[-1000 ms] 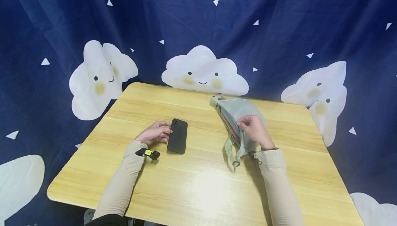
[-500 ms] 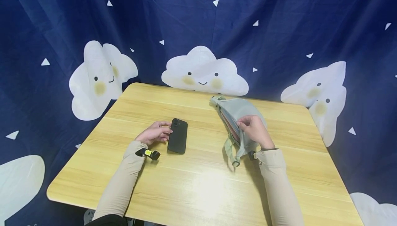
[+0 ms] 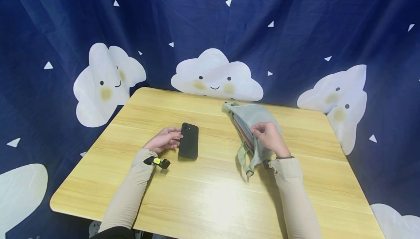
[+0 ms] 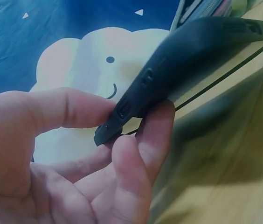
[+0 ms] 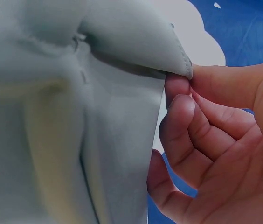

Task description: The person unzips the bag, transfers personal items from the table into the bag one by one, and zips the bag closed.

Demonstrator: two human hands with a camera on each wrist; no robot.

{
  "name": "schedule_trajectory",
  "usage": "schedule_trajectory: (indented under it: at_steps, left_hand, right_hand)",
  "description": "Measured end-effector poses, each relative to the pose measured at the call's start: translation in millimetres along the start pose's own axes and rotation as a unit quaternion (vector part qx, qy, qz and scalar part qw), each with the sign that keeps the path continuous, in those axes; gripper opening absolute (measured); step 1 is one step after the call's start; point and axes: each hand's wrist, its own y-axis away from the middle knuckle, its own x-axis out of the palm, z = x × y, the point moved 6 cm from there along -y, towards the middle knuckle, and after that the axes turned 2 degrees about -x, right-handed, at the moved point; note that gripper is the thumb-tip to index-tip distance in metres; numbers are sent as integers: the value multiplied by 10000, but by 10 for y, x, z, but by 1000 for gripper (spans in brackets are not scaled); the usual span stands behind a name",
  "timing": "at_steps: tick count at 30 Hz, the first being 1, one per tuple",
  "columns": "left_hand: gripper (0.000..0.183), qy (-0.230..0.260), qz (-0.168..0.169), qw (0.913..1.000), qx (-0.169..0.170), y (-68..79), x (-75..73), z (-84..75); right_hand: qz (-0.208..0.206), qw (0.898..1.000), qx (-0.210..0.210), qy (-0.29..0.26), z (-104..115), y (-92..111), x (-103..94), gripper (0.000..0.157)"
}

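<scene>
In the head view, a black phone (image 3: 189,142) is held over the left-middle of the table, camera side up. My left hand (image 3: 163,139) pinches its left edge; the left wrist view shows the thumb (image 4: 75,109) on one face and fingers beneath, with the phone tilted and its shadow on the wood. To the right lies a grey-green waist bag (image 3: 259,113), its zipped mouth gaping and reddish lining or contents showing inside. My right hand (image 3: 267,137) pinches the edge of the bag's opening between thumb and fingertips, as the right wrist view also shows.
The wooden table (image 3: 210,180) has rounded corners and a bright glare near its front. A strap with a buckle (image 3: 249,172) hangs from the bag's near end. Behind the table stands a dark blue curtain (image 3: 197,13) printed with clouds.
The phone has shifted slightly upward in the head view, and its tilt has changed a little, with the left hand still pinching its edge. The right hand and bag stay put.
</scene>
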Motion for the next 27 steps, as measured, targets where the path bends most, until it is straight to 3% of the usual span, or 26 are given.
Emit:
schedule_trajectory:
  at_steps: [14, 27]
  left_hand:
    - [58, 471, 209, 9985, 156, -33, 111, -80]
    - [58, 916, 166, 9956, 80, -110, 287, -194]
  right_hand:
    - [0, 10000, 44, -46, 7, -4, -1, 15]
    - [-7, 9999, 127, -60, 9, 0, -8, 16]
